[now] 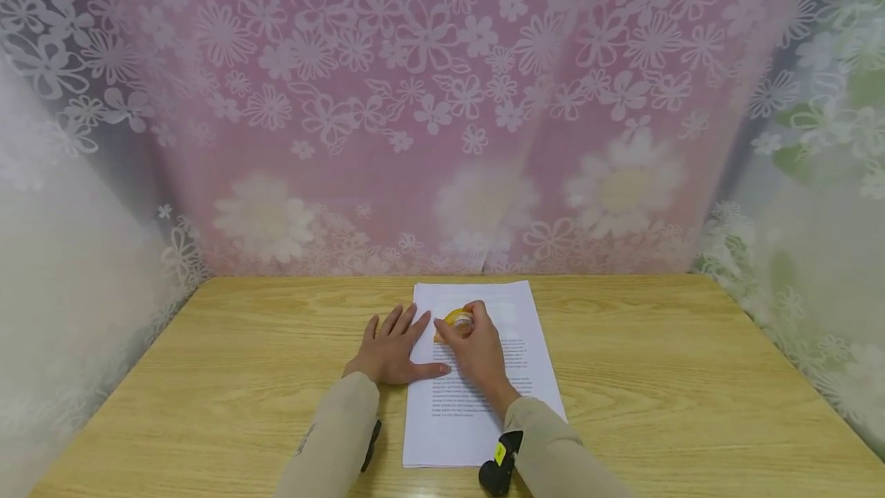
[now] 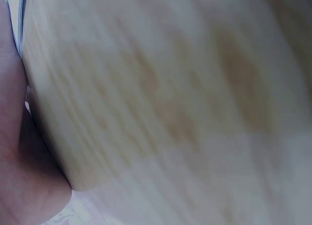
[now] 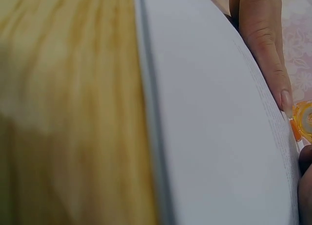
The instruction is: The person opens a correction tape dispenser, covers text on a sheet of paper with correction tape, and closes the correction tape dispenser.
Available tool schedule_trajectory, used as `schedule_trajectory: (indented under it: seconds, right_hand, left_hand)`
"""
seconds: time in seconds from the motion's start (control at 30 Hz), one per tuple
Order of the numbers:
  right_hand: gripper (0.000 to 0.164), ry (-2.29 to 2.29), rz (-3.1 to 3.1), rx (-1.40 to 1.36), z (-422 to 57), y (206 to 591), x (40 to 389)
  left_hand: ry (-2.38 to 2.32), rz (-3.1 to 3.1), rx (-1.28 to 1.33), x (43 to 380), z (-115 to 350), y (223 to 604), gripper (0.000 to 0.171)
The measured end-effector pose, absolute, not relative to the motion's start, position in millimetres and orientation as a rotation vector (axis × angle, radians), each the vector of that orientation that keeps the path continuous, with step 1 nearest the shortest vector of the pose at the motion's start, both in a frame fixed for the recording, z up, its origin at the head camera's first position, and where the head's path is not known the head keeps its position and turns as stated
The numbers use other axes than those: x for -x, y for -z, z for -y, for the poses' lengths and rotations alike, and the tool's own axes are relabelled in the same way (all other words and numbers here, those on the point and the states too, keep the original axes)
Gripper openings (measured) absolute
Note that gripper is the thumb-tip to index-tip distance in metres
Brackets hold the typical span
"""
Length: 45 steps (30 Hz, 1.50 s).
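Note:
An orange, see-through correction tape dispenser (image 1: 458, 320) with a round reel is held between the thumb and fingers of my right hand (image 1: 482, 352), over the upper part of a printed page. That page tops a stack of white paper sheets (image 1: 449, 440). My left hand (image 1: 392, 350) rests with fingers spread at the stack's left edge, its thumb reaching onto the page. In the right wrist view, the left thumb (image 3: 273, 64) points toward the dispenser (image 3: 303, 121), and only part of the right hand (image 3: 305, 174) shows. The left wrist view catches just part of the left hand (image 2: 24, 157).
The stack lies on a wood-grain table (image 1: 657, 375). Beyond the far table edge hangs a pink flowered curtain (image 1: 415, 175), with pale flowered cloth (image 1: 816, 267) at both sides. A black wrist strap (image 1: 508, 456) circles the right sleeve.

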State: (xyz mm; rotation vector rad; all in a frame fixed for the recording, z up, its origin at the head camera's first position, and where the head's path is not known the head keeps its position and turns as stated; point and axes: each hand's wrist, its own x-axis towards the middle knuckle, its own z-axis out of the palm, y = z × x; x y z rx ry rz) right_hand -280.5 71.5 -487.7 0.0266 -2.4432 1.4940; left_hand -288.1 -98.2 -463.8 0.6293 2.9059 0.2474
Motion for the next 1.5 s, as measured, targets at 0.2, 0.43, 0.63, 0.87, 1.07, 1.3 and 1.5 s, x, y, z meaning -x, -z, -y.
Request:
schedule_trajectory:
  seconds: [0.2,0.43,0.63,0.87,1.07,1.3,1.5]
  right_hand:
    - [0.051,-1.469,2.452,-0.037,-69.2,489.4,282.5]
    - [0.045,-1.38,2.47,-0.025,-66.1,488.2,281.0]
    - [0.042,-1.355,2.474,-0.022,-65.2,484.8,281.9]
    - [0.04,-1.332,2.479,-0.045,-66.2,483.4,283.4]
    - [0.04,-1.332,2.48,-0.037,-68.5,483.6,283.0]
    - [0.04,-1.206,2.545,0.012,-70.8,481.0,282.3]
    - [0.041,-1.155,2.576,0.023,-72.6,480.5,281.3]
  left_hand:
    - [-0.235,-2.904,-0.615,290.2,99.7,466.5,0.097]
    - [-0.247,-2.901,-0.615,290.2,100.1,467.0,0.097]
    - [-0.248,-2.903,-0.614,290.3,98.7,463.7,0.097]
    - [-0.237,-2.898,-0.609,290.1,98.4,463.7,0.097]
    - [-0.25,-2.898,-0.617,289.3,98.7,464.3,0.097]
    - [-0.247,-2.902,-0.619,290.4,98.4,464.6,0.097]
    - [-0.257,-2.896,-0.618,289.6,99.2,465.0,0.097]
